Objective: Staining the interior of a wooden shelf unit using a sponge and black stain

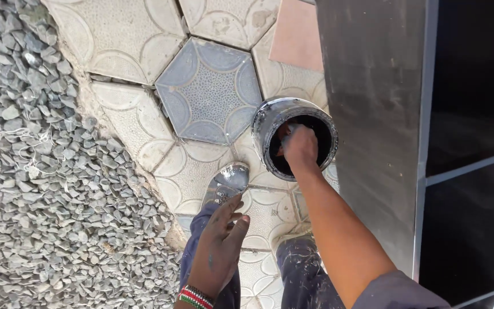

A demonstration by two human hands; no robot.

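Observation:
A paint-smeared round tin (264,134) with black paint inside stands on the paved ground. My right hand (301,147) reaches down into its mouth, fingers closed on something I cannot make out, perhaps a brush or rag. My left hand (219,243) hangs free above my left leg, fingers spread, holding nothing; a beaded band circles its wrist. My shoe (228,180) rests just left of the tin.
Hexagonal paving tiles (210,88) cover the ground; loose grey gravel (35,189) fills the left side. A tall dark metal panel (373,114) with a frame rises on the right, close to the tin.

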